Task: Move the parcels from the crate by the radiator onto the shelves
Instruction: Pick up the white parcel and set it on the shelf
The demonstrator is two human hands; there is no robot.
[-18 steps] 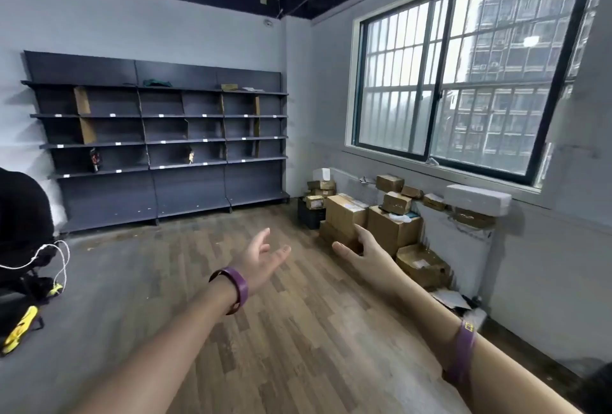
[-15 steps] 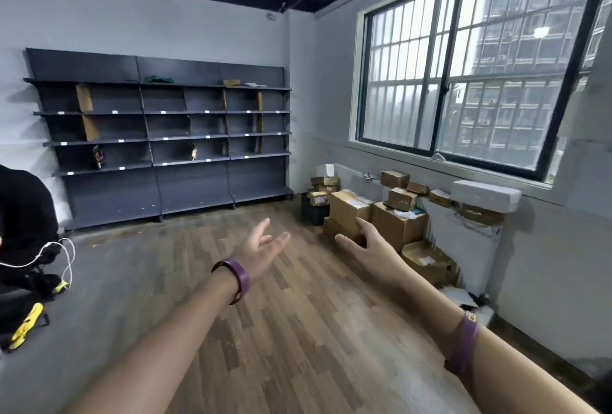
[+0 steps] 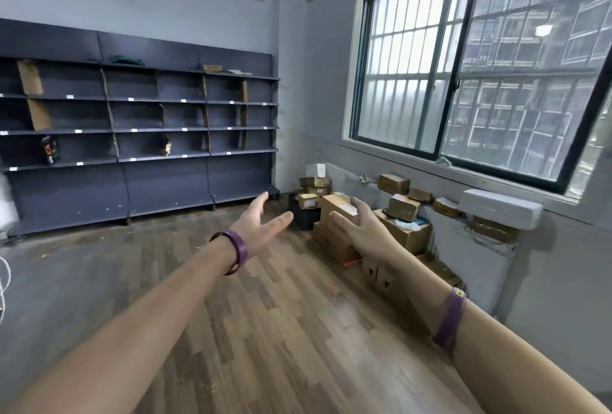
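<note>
Both arms reach out over the wood floor (image 3: pixel 265 330), a purple band (image 3: pixel 240 253) on each wrist; the left hand (image 3: pixel 261 223) and right hand (image 3: pixel 362 231) are spread, fingers loosely straight, palms facing each other, and hold nothing. Past them the black crate (image 3: pixel 308 219) sits in the corner by the radiator (image 3: pixel 473 258), parcels (image 3: pixel 309 200) piled in it and more boxes (image 3: pixel 410 238) beside it and on the radiator. The dark shelves (image 3: pixel 159 130) line the far wall, well apart from the crate
</note>
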